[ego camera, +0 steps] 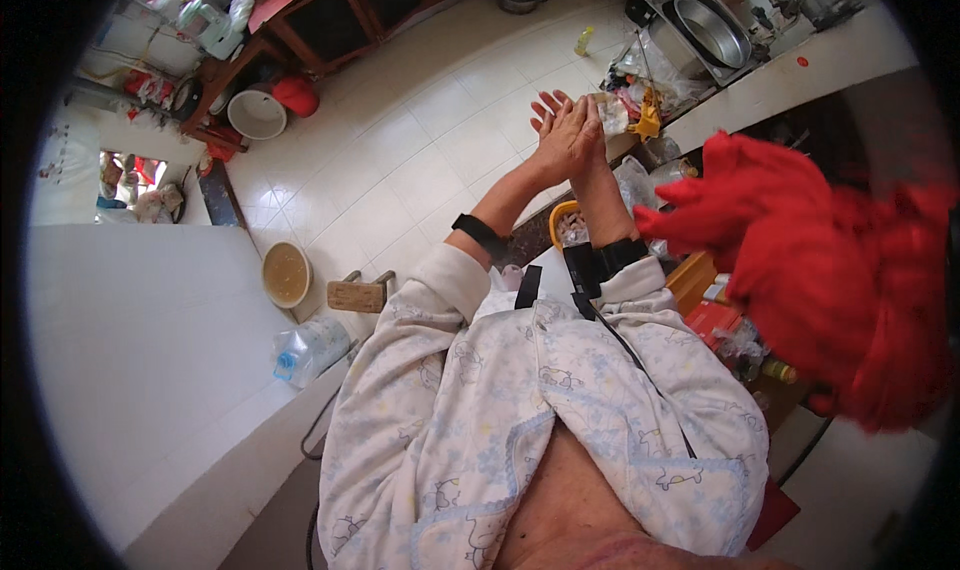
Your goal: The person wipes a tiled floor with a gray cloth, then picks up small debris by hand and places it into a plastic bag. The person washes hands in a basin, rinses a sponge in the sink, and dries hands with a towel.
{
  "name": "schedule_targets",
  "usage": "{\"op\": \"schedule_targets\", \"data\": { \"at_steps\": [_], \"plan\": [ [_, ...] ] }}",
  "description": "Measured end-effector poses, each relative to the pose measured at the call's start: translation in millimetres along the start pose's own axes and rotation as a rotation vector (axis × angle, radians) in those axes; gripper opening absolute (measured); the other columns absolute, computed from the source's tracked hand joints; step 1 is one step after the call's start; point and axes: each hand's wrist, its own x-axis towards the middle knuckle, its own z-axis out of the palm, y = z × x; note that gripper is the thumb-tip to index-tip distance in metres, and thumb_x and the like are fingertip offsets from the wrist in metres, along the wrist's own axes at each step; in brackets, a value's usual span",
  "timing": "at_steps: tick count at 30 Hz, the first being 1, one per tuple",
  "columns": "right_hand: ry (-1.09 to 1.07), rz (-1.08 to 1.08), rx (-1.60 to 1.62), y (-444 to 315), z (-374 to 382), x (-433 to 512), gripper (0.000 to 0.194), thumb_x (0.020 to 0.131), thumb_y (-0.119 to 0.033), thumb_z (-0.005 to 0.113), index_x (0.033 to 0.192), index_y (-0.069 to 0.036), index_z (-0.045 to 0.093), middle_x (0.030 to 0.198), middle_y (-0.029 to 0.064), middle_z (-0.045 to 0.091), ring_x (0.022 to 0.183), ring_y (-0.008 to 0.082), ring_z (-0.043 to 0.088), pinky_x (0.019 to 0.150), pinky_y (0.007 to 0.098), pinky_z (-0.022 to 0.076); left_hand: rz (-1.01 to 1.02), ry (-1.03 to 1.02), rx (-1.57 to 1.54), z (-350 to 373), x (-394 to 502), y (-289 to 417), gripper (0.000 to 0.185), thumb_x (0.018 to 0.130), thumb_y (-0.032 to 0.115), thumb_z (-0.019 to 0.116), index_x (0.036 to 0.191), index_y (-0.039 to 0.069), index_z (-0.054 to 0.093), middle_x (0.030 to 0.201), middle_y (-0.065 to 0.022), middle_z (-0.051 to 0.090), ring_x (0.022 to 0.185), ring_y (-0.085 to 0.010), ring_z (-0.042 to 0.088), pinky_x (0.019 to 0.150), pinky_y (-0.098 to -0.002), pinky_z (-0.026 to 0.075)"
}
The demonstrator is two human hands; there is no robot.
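Observation:
My left hand [565, 133] lies over my right hand [594, 128], palm towards palm, out in front of me above the tiled floor. Fingers of the right hand appear to spread out past the left. No object shows between them, though the palms themselves are hidden. Black straps circle both forearms below the rolled pale sleeves. Just beyond the right hand are a yellow plastic item [646, 119] and a whitish packet [613, 113]. Below the right wrist sits a yellow container [556, 225] with small brownish pieces in it.
A large red, blurred cloth-like thing [817, 262] fills the right side. Metal basins [712, 29] stand upper right. At left are a wooden stool [357, 296], a basin of murky liquid [286, 273], a big plastic bottle [311, 352] and a white bucket [256, 114] by wooden cabinets [326, 26].

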Motion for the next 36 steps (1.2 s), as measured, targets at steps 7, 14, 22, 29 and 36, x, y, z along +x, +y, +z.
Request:
{"op": "schedule_targets", "data": {
  "at_steps": [7, 14, 22, 29, 36],
  "plan": [
    [0.076, -0.118, 0.154, -67, 22, 89, 0.067, 0.096, -0.057, 0.029, 0.141, -0.008, 0.031, 0.145, 0.0144, 0.035, 0.133, 0.0304, 0.036, 0.109, 0.0473, 0.0289, 0.104, -0.165, 0.121, -6, 140, -47, 0.054, 0.100, 0.037, 0.026, 0.147, 0.010, 0.027, 0.152, -0.0122, 0.027, 0.144, -0.0303, 0.016, 0.113, -0.0536, 0.003],
    [0.029, -0.224, 0.236, -112, 9, 194, 0.068, 0.097, -0.056, 0.030, 0.145, -0.007, 0.025, 0.148, 0.0128, 0.032, 0.136, 0.0251, 0.031, 0.113, 0.0406, 0.0249, 0.100, -0.235, 0.119, 1, 298, -109, 0.051, 0.100, 0.041, 0.025, 0.145, 0.017, 0.033, 0.153, -0.0086, 0.026, 0.144, -0.0303, 0.012, 0.108, -0.0647, 0.000],
    [0.288, -0.488, 0.368, -214, -95, 266, 0.058, 0.093, -0.058, 0.041, 0.134, -0.017, 0.042, 0.140, 0.0037, 0.042, 0.134, 0.0163, 0.034, 0.110, 0.0468, 0.0262, 0.283, -0.311, -0.099, 123, 388, -74, 0.049, 0.100, 0.034, 0.029, 0.144, 0.012, 0.034, 0.155, -0.0132, 0.020, 0.144, -0.0348, 0.013, 0.108, -0.0647, 0.005],
    [0.298, -0.402, 0.267, -293, -147, 326, 0.071, 0.093, -0.061, 0.039, 0.142, -0.010, 0.033, 0.147, 0.0084, 0.037, 0.134, 0.0217, 0.035, 0.111, 0.0411, 0.0270, 0.199, -0.453, 0.147, 178, 541, -94, 0.050, 0.100, 0.041, 0.027, 0.145, 0.020, 0.035, 0.152, -0.0091, 0.028, 0.142, -0.0326, 0.019, 0.109, -0.0642, 0.009],
    [0.292, -0.242, 0.168, -394, -207, 376, 0.073, 0.093, -0.057, 0.044, 0.144, -0.007, 0.028, 0.136, 0.0122, 0.044, 0.122, 0.0253, 0.045, 0.104, 0.0426, 0.0336, 0.082, -0.386, 0.084, 247, 656, -120, 0.052, 0.100, 0.046, 0.026, 0.144, 0.019, 0.035, 0.151, -0.0127, 0.028, 0.141, -0.0367, 0.020, 0.111, -0.0577, 0.017]
  ]
}}
